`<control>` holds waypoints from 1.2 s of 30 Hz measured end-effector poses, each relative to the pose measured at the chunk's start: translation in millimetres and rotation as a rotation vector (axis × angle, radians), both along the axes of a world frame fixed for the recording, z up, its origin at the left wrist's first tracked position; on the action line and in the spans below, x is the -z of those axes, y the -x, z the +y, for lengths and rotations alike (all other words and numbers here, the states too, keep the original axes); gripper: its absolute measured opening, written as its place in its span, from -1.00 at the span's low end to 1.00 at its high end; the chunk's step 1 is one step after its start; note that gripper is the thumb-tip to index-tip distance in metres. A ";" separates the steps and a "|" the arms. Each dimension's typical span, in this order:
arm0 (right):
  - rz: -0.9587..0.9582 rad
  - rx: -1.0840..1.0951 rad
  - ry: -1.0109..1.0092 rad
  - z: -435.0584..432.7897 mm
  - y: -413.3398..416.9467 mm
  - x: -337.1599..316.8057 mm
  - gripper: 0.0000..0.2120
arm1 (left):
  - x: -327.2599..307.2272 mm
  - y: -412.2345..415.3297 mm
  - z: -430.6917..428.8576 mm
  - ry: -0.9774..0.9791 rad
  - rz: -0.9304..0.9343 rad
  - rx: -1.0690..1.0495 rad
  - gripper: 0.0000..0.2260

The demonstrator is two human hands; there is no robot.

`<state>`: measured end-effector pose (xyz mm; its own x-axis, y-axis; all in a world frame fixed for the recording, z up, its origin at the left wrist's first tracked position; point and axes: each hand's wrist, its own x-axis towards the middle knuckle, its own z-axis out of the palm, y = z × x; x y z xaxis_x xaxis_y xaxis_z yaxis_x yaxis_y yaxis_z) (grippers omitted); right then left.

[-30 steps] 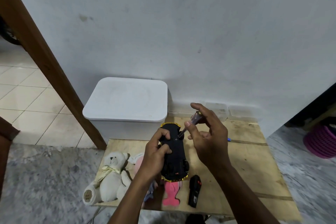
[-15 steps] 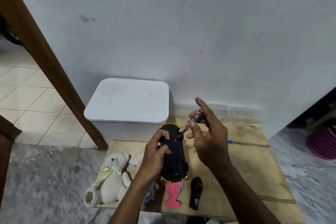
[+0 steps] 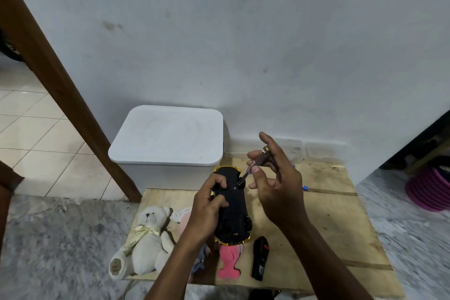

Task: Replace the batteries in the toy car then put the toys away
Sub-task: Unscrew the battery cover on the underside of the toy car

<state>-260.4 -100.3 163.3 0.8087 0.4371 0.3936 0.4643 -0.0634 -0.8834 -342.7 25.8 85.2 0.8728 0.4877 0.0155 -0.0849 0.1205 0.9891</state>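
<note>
step: by my read you are on the battery cover screw, early in the job; no batteries show, and no toy is put away yet.
toy car (image 3: 233,212): belly up, held above the wooden board (image 3: 328,214), nose toward the wall. black matt plastic underside, shiny gold trim at both ends, a wheel showing on the right flank.
left hand (image 3: 207,209): you grip the car from its left side, fingers curled over the underside, thumb on top.
right hand (image 3: 280,192): you pinch the screwdriver (image 3: 261,155) between thumb and fingers, forefinger raised straight.
screwdriver: slim, see-through handle with a brass end cap, thin metal shank slanting down left, tip at the front part of the underside. whether it sits in the screw head is too small to tell.
next move: likely needs the tip seated square, light downward pressure, small turns, and the car held firm against the twist. mind the tiny screw when it comes free.
other toys: a cream plush teddy bear (image 3: 148,238), a flat pink toy (image 3: 230,263) and a black remote (image 3: 260,258) lie on the board's near edge.
storage: a white lidded bin (image 3: 168,139), smooth plastic with rounded corners, stands beyond the board with its lid on.
</note>
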 end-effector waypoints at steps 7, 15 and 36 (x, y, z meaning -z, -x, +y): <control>-0.023 0.002 0.002 0.5 -5.0 4.2 -0.36 | -1.7 0.6 1.6 0.005 0.013 -0.014 -0.79; -0.089 0.037 0.020 4.0 -0.4 0.9 -0.40 | -1.5 1.6 3.9 -0.012 0.022 -0.015 -0.79; -0.036 -0.024 0.041 6.4 -1.4 0.5 -0.31 | -2.8 3.4 4.0 0.029 0.003 -0.015 -0.80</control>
<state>-259.0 -93.8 162.8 0.7836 0.4725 0.4033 0.4974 -0.0882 -0.8630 -346.1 29.8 88.1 0.8656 0.5007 -0.0008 -0.0844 0.1474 0.9855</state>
